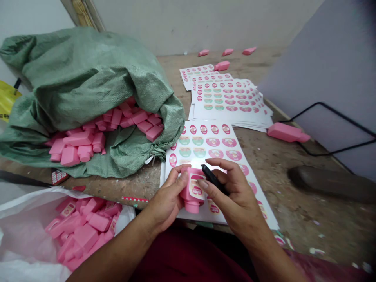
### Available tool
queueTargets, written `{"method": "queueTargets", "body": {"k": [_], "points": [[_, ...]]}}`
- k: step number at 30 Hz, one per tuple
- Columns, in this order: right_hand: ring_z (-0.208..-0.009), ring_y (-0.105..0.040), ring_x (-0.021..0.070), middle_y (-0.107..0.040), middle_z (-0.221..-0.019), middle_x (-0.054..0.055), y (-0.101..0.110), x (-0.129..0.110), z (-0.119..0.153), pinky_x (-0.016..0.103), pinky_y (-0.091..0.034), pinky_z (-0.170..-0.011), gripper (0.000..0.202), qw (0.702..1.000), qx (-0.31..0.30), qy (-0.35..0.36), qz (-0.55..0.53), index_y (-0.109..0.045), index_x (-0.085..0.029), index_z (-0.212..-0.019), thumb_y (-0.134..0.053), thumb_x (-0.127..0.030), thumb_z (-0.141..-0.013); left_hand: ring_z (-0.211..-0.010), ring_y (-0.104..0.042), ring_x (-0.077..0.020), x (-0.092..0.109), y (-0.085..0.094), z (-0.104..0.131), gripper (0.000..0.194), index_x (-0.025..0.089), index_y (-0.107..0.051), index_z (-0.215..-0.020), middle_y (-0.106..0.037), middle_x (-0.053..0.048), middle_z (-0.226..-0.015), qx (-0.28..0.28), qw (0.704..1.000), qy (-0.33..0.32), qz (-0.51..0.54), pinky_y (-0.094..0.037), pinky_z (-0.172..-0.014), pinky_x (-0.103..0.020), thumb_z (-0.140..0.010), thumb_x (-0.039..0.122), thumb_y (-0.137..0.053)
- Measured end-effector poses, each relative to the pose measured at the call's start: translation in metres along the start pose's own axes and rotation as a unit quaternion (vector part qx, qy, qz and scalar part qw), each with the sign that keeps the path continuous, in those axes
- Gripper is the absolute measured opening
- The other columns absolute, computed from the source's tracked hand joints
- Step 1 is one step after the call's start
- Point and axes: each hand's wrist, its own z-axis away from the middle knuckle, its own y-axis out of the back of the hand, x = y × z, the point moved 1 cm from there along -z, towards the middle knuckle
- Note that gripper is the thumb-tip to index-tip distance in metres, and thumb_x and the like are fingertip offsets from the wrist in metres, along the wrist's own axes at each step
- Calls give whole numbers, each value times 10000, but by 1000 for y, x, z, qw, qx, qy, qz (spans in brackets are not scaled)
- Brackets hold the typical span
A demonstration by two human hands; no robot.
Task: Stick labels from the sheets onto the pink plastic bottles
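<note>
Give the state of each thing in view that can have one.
Left grip: closed around held bottle.
Held bottle: labelled, neck toward the wearer.
Label: on the bottle, full adhesion unclear.
Right grip: closed on black tool.
Black tool: held slanted.
Green sack: open, more bottles in its mouth.
White bag: open, holding bagged bottles, some labelled.
Nearest sticker sheet: flat.
Farther sticker sheets: overlapping, fanned.
Loose bottle at right: on its side.

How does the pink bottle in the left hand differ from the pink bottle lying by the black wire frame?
The held bottle bears a label on its visible face; the lying bottle shows none.
The held bottle is gripped in the left hand, neck toward the wearer; the lying bottle rests on its side on the table, neck toward the picture's right.
Both are pink and flat-sided.
</note>
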Motion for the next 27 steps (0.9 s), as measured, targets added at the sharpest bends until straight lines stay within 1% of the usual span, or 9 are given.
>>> {"method": "queueTargets", "body": {"k": [5,10,15,17,19,21,23,25,27], "points": [[-606,-516,133,-574,-710,-60,-1,-1,0,263,-444,-549,329,1000,1,-9,-16,-544,-324,-1131,-709,-329,-847,-883,-647,-159,0,0,1,386,227,-576,-1116,-670,-28,-1016,2,1000,8,3,-518,-804,-297,-826,432,-729],[-620,-522,131,-580,-727,-56,-1,0,1,255,-450,-556,336,1000,-2,-10,-22,-540,-327,-1138,-712,-334,-850,-798,-621,-125,1,-1,2,407,220,-587,-1084,-668,-22,-991,11,1000,11,-2,-515,-750,-263,-793,448,-758],[-615,-516,134,-567,-715,-54,-2,-1,3,254,-440,-548,311,1000,3,13,17,-543,-317,-1149,-682,-334,-871,-815,-618,-126,1,-3,5,396,228,-565,-1126,-665,-21,-982,8,1000,3,-8,-500,-745,-251,-827,432,-725],[-601,-519,137,-561,-702,-52,-2,-4,4,259,-430,-542,297,998,7,29,52,-547,-303,-1150,-663,-333,-878,-807,-616,-123,2,-2,7,392,233,-546,-1155,-660,-10,-949,6,1000,-4,-22,-493,-752,-253,-842,399,-713],[-618,-559,153,-594,-728,-35,-1,-7,6,278,-437,-563,286,993,7,45,111,-552,-292,-1159,-638,-332,-890,-801,-615,-120,2,-1,7,408,235,-530,-1176,-659,-3,-936,10,999,-20,-45,-486,-763,-256,-837,359,-720],[-676,-613,186,-662,-817,3,-1,-9,9,311,-450,-606,275,977,15,77,197,-568,-290,-1172,-614,-338,-905,-810,-624,-125,2,-1,8,439,230,-520,-1188,-669,-10,-955,11,997,-43,-67,-482,-774,-258,-821,336,-734],[-700,-624,211,-709,-914,39,0,-11,13,340,-448,-638,267,947,34,128,291,-595,-289,-1181,-594,-350,-921,-819,-634,-134,0,-1,8,467,229,-509,-1206,-680,-23,-992,7,995,-63,-78,-484,-774,-262,-813,335,-738],[-654,-589,213,-725,-918,51,2,-10,17,349,-424,-627,276,914,61,176,359,-616,-290,-1198,-574,-362,-935,-817,-638,-135,-2,-2,8,483,230,-494,-1228,-686,-32,-1016,2,994,-71,-85,-487,-772,-265,-819,332,-728],[-612,-545,209,-724,-887,55,7,-8,18,344,-393,-600,292,894,87,196,393,-630,-296,-1213,-552,-378,-944,-816,-643,-141,-3,-4,8,491,227,-485,-1236,-686,-40,-1023,4,994,-66,-90,-495,-769,-275,-819,333,-723]]}}
